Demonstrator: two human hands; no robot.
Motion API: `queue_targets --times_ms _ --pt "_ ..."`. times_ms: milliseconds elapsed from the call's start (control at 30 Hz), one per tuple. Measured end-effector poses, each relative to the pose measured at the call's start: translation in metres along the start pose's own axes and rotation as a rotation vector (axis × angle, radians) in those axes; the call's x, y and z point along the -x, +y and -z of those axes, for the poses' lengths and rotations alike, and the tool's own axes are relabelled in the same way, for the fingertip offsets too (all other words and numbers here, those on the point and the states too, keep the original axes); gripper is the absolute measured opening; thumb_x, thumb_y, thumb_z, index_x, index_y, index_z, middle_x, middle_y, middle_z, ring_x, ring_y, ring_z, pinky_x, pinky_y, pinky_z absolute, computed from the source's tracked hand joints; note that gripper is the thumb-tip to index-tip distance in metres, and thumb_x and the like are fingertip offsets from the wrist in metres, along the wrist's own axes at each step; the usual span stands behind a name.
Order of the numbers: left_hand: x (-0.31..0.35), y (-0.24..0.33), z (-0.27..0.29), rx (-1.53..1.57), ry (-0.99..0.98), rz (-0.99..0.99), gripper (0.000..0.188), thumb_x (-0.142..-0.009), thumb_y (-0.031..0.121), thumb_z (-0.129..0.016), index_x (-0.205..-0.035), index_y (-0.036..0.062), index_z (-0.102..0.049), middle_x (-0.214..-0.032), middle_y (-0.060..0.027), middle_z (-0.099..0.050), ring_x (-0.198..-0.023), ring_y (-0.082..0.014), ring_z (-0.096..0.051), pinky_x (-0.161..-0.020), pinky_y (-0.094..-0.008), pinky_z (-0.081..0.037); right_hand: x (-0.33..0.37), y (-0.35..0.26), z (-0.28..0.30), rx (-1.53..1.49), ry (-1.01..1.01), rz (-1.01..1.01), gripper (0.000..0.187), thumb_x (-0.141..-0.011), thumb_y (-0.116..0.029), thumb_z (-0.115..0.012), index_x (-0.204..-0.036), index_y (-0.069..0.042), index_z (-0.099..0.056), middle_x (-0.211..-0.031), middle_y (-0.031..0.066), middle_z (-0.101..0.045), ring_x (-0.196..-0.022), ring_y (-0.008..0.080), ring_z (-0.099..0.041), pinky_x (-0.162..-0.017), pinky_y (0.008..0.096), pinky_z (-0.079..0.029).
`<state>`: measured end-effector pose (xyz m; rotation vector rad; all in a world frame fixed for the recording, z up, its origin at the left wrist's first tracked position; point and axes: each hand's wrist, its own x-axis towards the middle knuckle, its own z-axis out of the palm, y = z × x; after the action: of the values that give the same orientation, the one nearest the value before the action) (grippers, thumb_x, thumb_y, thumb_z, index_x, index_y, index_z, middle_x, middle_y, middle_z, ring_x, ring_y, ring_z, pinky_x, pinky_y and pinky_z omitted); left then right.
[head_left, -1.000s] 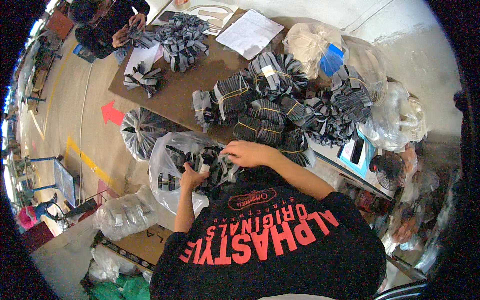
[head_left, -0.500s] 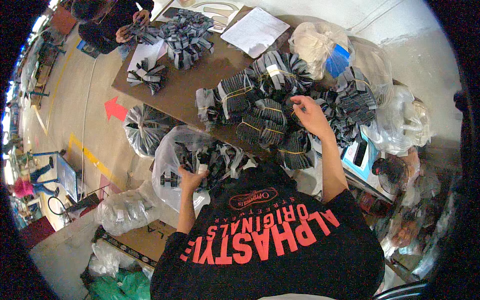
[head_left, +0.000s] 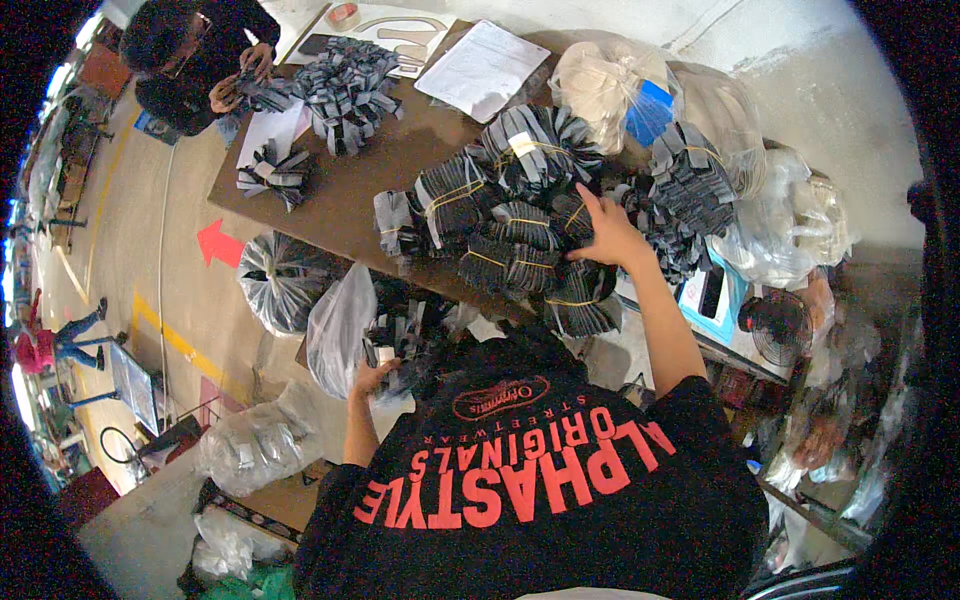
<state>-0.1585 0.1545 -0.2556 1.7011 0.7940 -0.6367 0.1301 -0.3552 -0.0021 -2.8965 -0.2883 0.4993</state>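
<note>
My right hand (head_left: 612, 235) reaches over the heap on the brown table, thumb and forefinger spread on either side of a small bundle of dark strips (head_left: 571, 214) tied with a yellow band. Whether it touches that bundle is hard to tell. Around it lie several more banded bundles of grey and black strips (head_left: 450, 195). Lower left, my left hand (head_left: 374, 377) is closed on a white-banded bundle of strips (head_left: 384, 352), its fingers partly hidden. This bundle is at the mouth of a clear plastic bag (head_left: 338, 325) with more dark strips.
Across the brown table (head_left: 330, 215), a person (head_left: 205, 60) handles strips beside a loose pile (head_left: 347, 95). White papers (head_left: 482, 70) and a filled bag (head_left: 600, 90) lie at the back. A fan (head_left: 778, 325) stands right. Another tied bag (head_left: 285, 280) sits by the table's left edge.
My right hand's fingers have spread around the small bundle. My left hand has drawn slightly nearer to me, and the clear bag's side stands more upright. The whole view has shifted a little.
</note>
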Motion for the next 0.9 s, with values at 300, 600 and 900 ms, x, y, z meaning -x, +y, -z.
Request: queue_targets --times_ms 300,600,900 --pt "0.046 0.036 -0.012 0.159 0.074 0.009 0.076 -0.076 0.029 -0.091 -0.136 -0.0028 -0.055 -0.116 -0.0127 -0.071 -0.102 -0.0212 -0.067 -0.088 -0.0367 -0.054 0.014 -0.020 0.015 0.051 0.046 -0.139 0.111 -0.069 -0.029 -0.089 -0.160 -0.032 -0.027 -0.140 0.0172 -0.056 -0.131 0.0414 -0.053 -0.102 0.0671 -0.045" --pt "0.036 0.007 -0.010 0.152 0.072 -0.151 0.093 -0.069 0.032 -0.095 -0.141 -0.0039 -0.049 -0.122 -0.0138 -0.068 -0.106 -0.0237 -0.066 -0.093 -0.0361 -0.053 0.044 -0.001 0.040 -0.364 0.282 0.059 0.099 -0.069 -0.022 -0.091 -0.155 -0.019 -0.041 -0.148 0.0200 -0.054 -0.135 0.0418 -0.052 -0.115 0.0463 -0.042" --pt "0.038 0.015 -0.009 0.072 0.061 -0.149 0.086 -0.071 0.031 -0.094 -0.137 -0.0036 -0.052 -0.122 -0.0137 -0.068 -0.107 -0.0231 -0.065 -0.094 -0.0377 -0.053 0.062 -0.009 0.058 -0.496 0.451 0.080 0.096 -0.067 -0.013 -0.092 -0.152 -0.012 -0.046 -0.149 0.0176 -0.055 -0.135 0.0341 -0.055 -0.115 0.0416 -0.043"
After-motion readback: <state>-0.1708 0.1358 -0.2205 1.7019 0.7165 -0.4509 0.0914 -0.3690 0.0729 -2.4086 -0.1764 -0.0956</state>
